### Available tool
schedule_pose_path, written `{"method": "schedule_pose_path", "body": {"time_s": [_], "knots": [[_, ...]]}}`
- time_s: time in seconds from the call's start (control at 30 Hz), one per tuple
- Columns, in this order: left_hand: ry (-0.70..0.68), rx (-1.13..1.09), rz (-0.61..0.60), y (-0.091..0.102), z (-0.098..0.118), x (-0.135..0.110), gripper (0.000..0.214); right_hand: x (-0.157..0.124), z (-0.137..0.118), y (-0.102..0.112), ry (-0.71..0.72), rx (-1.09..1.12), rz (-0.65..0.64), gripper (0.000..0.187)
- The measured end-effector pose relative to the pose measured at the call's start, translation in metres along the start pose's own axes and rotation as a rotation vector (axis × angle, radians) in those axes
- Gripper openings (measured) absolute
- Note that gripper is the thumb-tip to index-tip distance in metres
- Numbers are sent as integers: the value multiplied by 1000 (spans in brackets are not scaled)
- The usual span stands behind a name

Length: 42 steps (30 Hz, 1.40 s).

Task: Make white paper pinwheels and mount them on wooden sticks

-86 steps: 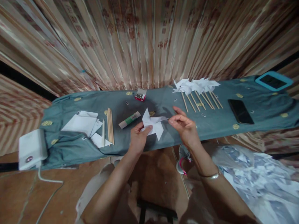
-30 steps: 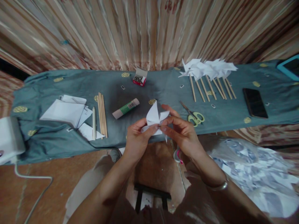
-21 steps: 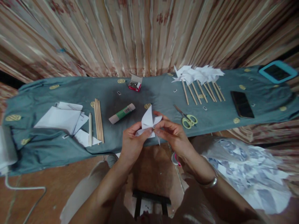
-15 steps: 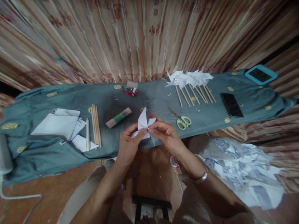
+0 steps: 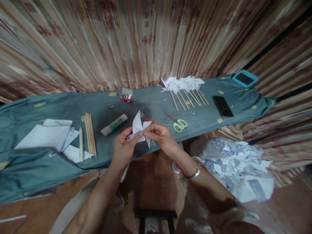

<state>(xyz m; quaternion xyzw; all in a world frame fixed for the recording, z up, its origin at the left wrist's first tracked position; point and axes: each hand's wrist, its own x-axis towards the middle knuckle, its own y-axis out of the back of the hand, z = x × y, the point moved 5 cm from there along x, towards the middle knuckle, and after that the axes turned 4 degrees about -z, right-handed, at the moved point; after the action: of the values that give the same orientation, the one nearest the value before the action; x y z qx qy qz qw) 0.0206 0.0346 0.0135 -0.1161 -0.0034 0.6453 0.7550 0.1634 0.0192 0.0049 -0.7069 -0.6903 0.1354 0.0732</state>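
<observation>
A white folded paper pinwheel point(image 5: 138, 126) is held above the near edge of the table with the grey-green cloth point(image 5: 60, 107). My left hand point(image 5: 124, 146) pinches it from the left and below. My right hand point(image 5: 161, 136) pinches its middle from the right, fingers pressed together. A glue stick with a green label point(image 5: 114, 124) lies just left of the hands. Yellow-handled scissors point(image 5: 177, 123) lie just right of them.
Loose white paper sheets point(image 5: 46, 138), a white pencil point(image 5: 81, 148) and wooden sticks point(image 5: 90, 138) lie at left. A small red box of pins point(image 5: 126, 96) sits at the back. Finished pinwheels on sticks point(image 5: 185, 89), a black phone point(image 5: 222, 106) and a blue-cased tablet point(image 5: 244, 78) are at right. A bag of paper scraps point(image 5: 236, 169) lies on the floor.
My right hand moved from a blade's tip to the pinwheel's middle, and both hands drew it closer. The view swung, shifting the table leftward in frame.
</observation>
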Motion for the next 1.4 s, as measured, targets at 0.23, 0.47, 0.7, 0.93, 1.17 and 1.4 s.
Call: {"method": "schedule_pose_path", "body": {"time_s": [0.23,0.47,0.7,0.93,1.17,1.4], "knots": [[-7,-49,2,-1,-6,2,41,1,1,8,-1,-10,137,42],[-8,-120,-20,-6,-9,4,37,4,10,13,-41,74,151,72],[-11,-155,-30,-12,-9,4,38,7,10,11,-54,186,60,78],[14,-184,-60,-13,-14,3,39,2,11,8,-124,264,25,65],[48,-206,-69,-13,-14,2,40,0,9,7,-149,271,32,67],[50,-163,-55,-10,-17,2,40,0,10,7,-133,248,39,65]]}}
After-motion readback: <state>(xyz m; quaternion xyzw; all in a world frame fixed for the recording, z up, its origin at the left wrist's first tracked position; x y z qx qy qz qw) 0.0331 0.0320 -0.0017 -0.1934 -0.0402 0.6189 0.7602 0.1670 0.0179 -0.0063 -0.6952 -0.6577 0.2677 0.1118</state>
